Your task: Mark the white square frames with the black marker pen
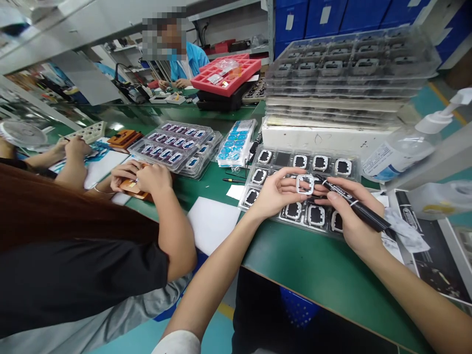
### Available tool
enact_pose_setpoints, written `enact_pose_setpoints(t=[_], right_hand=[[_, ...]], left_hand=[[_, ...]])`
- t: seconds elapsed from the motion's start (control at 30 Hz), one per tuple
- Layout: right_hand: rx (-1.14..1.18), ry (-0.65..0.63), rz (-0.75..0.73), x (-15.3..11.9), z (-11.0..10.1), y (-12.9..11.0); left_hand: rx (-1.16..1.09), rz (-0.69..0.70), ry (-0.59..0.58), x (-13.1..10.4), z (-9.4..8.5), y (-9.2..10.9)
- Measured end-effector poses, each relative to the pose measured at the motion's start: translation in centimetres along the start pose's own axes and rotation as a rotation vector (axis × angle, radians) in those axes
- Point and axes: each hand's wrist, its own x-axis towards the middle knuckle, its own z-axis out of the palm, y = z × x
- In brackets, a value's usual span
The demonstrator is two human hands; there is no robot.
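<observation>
My left hand (277, 192) pinches a small whitish square frame (305, 184) with an open middle, above a clear plastic tray. In my right hand (356, 211) is a black marker pen (354, 204), its tip end pointing at the frame's right edge. Whether the tip touches the frame I cannot tell. Beneath both hands lies the clear compartment tray (282, 160), with similar square frames around dark centres in several of its pockets. One back-row pocket shows no frame. My hands hide part of the tray's middle.
Stacked clear trays (350, 73) rise behind on a white foam box (317, 140). A pump bottle (405, 142) stands at right, near another black marker (408, 211). Left of me, a co-worker's hands (147, 177) hold an orange block. White sheet (214, 223) and filled trays (171, 142) lie between.
</observation>
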Motion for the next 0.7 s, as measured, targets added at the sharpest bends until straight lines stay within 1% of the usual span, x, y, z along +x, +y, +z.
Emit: enact_pose_setpoints(t=[0.23,0.47,0.7], right_hand=[[-0.027,0.000,0.007,-0.03,-0.32,0.39],[-0.014,-0.018,-0.011,-0.03,-0.23,0.26],[-0.029,-0.007,0.011,-0.01,-0.33,0.22]], left_hand=[[-0.024,-0.016,-0.017,0.05,-0.10,0.10],[-0.017,-0.013,-0.027,-0.03,-0.09,0.11],[-0.001,-0.019,-0.030,-0.08,-0.07,0.20]])
